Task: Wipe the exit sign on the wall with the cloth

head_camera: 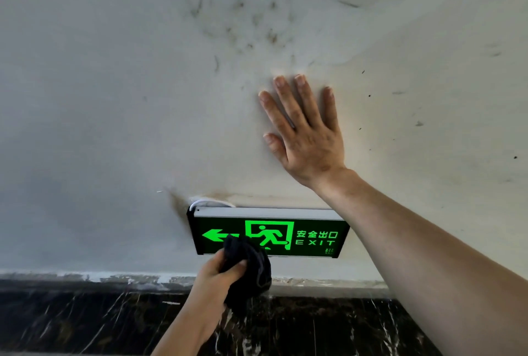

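The exit sign (311, 237) is a black box with a glowing green arrow, running figure and the word EXIT, mounted low on the white wall. My left hand (218, 270) grips a bunched black cloth (251, 267) and presses it against the sign's lower left part, covering the arrow's tail. My right hand (307, 134) lies flat on the wall above the sign, fingers spread, holding nothing. Its forearm crosses in front of the sign's right end.
The white wall (114, 127) is smudged with dark marks above and beside the sign. A white cable (205, 202) loops out at the sign's top left corner. Below runs a black marble skirting (85, 321) with white veins and a chipped paint edge.
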Tool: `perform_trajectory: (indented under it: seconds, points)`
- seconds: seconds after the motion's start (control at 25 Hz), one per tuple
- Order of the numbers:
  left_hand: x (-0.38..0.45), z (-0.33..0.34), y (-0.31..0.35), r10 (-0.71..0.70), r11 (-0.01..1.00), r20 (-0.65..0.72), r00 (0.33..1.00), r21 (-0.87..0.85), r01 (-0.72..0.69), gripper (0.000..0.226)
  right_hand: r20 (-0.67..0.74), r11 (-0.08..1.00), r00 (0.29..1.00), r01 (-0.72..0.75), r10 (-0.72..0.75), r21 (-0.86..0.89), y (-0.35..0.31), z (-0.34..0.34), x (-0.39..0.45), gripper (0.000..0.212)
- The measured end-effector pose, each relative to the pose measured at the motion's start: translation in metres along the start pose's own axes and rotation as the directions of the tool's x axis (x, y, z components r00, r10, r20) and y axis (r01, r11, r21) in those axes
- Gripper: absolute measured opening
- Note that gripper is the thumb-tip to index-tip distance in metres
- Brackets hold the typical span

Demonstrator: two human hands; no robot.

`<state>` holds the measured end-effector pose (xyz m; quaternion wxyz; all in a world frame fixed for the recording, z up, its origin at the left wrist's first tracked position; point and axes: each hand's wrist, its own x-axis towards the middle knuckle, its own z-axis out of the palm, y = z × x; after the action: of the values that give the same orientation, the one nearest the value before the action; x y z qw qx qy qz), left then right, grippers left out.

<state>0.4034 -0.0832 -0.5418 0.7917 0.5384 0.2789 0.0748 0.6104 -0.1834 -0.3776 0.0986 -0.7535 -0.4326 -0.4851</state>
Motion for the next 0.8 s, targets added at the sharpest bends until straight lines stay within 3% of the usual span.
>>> perform_trajectory:
  seconds: [0.12, 0.24, 0.32, 0.44, 0.52, 0.6, 0.68, 0.8]
  points:
    - [-0.014, 0.008, 0.028, 0.058, 0.996, 0.048, 0.997, -0.074, -0.054, 0.037, 0.148, 0.995, 0.989, -0.039, 0.025, 0.091, -0.005, -0.025, 0.003, 0.062]
    - [-0.025, 0.018, 0.052, 0.109, 0.991, 0.116, 0.987, -0.087, -0.099, 0.029, 0.254, 0.910, 0.961, -0.198, 0.107, 0.365, -0.024, -0.057, -0.011, 0.059]
    - [-0.032, 0.024, 0.066, 0.148, 0.988, 0.156, 0.977, -0.071, -0.138, 0.026, 0.469, 0.737, 0.870, -0.416, 0.153, 0.532, -0.042, -0.078, -0.034, 0.062]
    - [-0.042, 0.031, 0.084, 0.154, 0.986, 0.245, 0.957, -0.096, -0.134, 0.028, 0.727, 0.431, 0.682, -0.683, 0.084, 0.590, -0.066, -0.101, -0.070, 0.074]
    - [-0.046, 0.030, 0.091, 0.163, 0.986, 0.303, 0.939, -0.088, -0.142, 0.031, 0.732, 0.243, 0.669, -0.737, 0.126, 0.631, -0.070, -0.106, -0.085, 0.071]
    - [-0.046, 0.024, 0.091, 0.165, 0.986, 0.357, 0.919, -0.080, -0.146, 0.047, 0.739, 0.075, 0.633, -0.769, 0.230, 0.635, -0.067, -0.106, -0.093, 0.053]
    - [-0.047, 0.021, 0.089, 0.154, 0.988, 0.367, 0.917, -0.028, -0.155, 0.057, 0.797, -0.142, 0.526, -0.801, 0.297, 0.581, -0.064, -0.107, -0.098, 0.039]
    - [-0.046, 0.019, 0.086, 0.131, 0.981, 0.319, 0.939, 0.093, -0.168, 0.048, 0.895, -0.394, 0.346, -0.808, 0.282, 0.437, -0.062, -0.108, -0.106, 0.025]
